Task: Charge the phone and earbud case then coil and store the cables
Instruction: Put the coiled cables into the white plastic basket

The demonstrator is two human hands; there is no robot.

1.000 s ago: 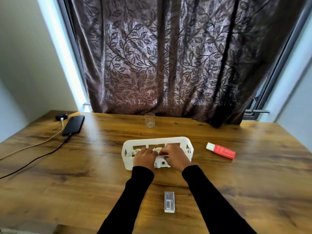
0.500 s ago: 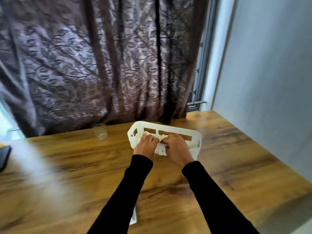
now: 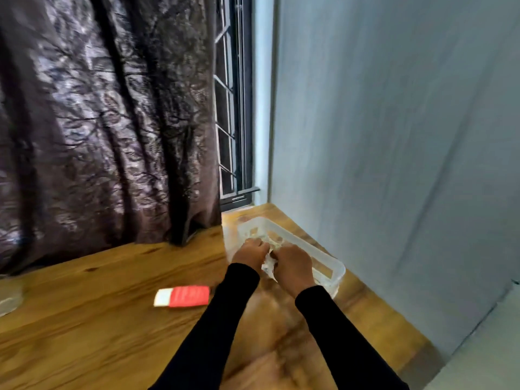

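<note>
There is a single view, from a camera worn on the person's head, looking forward and down along both black sleeves to the hands. The left hand (image 3: 251, 252) and right hand (image 3: 294, 265) sit a little right of the frame's middle, at arm's length from the lens. The camera faces the corner where the curtain (image 3: 107, 122) meets the wall (image 3: 394, 136): the curtain fills the space up and left of the hands, the wall rises just to their right. The wooden table (image 3: 84, 319) spreads left of and below the hands. The wide lens bends the edges, and the picture is blurred.
</note>
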